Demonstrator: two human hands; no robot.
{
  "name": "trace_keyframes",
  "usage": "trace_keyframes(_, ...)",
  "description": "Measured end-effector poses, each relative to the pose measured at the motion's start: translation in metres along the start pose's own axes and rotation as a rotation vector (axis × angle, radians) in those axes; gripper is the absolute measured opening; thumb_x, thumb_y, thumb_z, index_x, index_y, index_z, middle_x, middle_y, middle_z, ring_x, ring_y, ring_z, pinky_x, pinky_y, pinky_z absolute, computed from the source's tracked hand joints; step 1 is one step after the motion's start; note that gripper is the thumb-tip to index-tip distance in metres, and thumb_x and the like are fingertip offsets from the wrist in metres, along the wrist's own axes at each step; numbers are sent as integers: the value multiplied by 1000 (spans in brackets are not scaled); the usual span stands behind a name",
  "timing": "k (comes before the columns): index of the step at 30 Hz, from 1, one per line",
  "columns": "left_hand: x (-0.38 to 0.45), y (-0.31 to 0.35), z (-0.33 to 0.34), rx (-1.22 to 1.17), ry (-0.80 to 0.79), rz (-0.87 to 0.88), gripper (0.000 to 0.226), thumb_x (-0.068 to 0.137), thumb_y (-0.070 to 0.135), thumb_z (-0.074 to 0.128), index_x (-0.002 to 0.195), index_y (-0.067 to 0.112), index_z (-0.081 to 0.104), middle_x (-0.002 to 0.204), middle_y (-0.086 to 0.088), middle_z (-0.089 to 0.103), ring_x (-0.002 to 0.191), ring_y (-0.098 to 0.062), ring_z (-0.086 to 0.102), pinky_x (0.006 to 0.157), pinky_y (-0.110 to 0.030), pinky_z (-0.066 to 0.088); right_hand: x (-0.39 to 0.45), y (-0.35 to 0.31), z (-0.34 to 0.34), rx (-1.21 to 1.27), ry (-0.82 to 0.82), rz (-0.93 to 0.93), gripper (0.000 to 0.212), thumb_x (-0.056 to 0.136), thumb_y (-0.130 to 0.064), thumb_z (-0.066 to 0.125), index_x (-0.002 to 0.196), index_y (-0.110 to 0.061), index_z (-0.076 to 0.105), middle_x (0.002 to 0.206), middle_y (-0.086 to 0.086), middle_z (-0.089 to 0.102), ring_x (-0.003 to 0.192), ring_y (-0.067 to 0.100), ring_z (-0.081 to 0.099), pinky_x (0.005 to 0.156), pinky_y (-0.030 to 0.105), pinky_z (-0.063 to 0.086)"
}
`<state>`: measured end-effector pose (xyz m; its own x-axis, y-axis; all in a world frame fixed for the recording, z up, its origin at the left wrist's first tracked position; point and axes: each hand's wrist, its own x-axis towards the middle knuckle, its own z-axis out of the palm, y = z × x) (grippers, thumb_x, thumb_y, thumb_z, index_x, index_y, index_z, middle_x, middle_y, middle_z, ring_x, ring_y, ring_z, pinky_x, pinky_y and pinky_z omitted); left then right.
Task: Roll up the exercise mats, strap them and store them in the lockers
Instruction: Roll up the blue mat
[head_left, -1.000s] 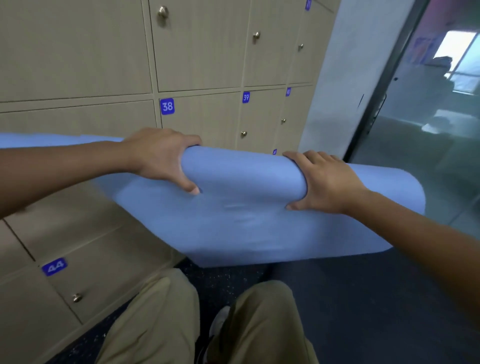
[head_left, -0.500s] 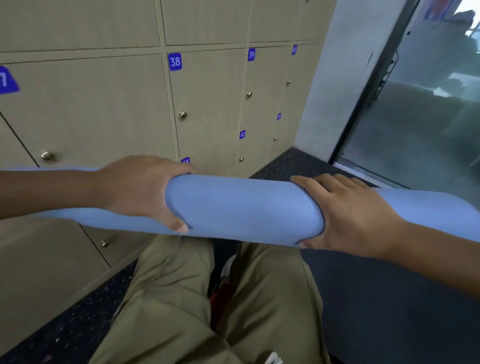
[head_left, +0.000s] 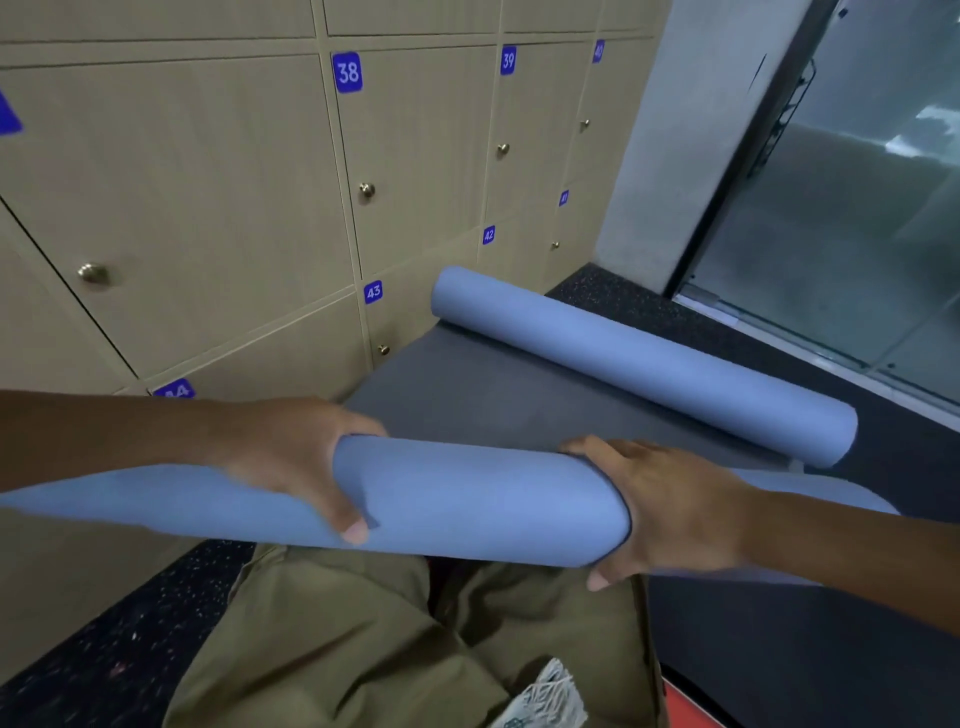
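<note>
A rolled blue exercise mat (head_left: 478, 499) lies crosswise in front of me above my knees. My left hand (head_left: 296, 462) grips it left of the middle, thumb underneath. My right hand (head_left: 670, 509) grips it right of the middle. Its left end runs off the frame under my left forearm. A second blue mat (head_left: 639, 358) lies on the floor ahead, rolled most of the way, with its grey underside (head_left: 467, 400) still spread flat toward me. No strap is visible. Beige lockers (head_left: 208, 182) with blue number tags fill the left wall, all doors closed.
My legs in olive trousers (head_left: 415, 639) and a shoe sit below the held mat. Dark speckled flooring (head_left: 810, 665) lies right and left of them. A grey pillar (head_left: 691, 130) and a glass door (head_left: 857, 208) stand at the right. Something red (head_left: 685, 706) shows at the bottom edge.
The loose flap that hung from the held mat a second ago is gone; it is now a tight roll. My view has tipped downward, bringing the second mat on the floor into sight.
</note>
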<state>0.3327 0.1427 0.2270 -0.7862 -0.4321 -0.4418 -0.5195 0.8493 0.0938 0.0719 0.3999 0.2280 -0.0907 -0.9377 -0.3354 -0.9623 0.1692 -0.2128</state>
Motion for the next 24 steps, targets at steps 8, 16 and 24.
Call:
trace_keyframes(8,25,-5,2,1,-10,115,85,71,76,75,143,41,48,133,16,58,122,-11,58,103,-37,50,23,21,-4,193,-106,27,97,52,-67,89,131,-54,35,120,-26,58,109,2,57,93,34,49)
trace_keyframes(16,23,2,18,-102,164,331,107,62,105,32,155,53,26,144,34,39,131,9,37,106,-10,26,57,40,-26,322,-344,57,83,57,-53,95,123,-54,44,121,-27,57,113,-3,57,105,35,48)
trace_keyframes(24,48,-13,12,-256,80,326,87,66,92,56,146,60,40,137,37,49,130,15,41,113,-21,31,54,41,-24,63,-116,-3,92,70,-71,79,145,-40,36,129,-16,40,124,7,35,108,26,34)
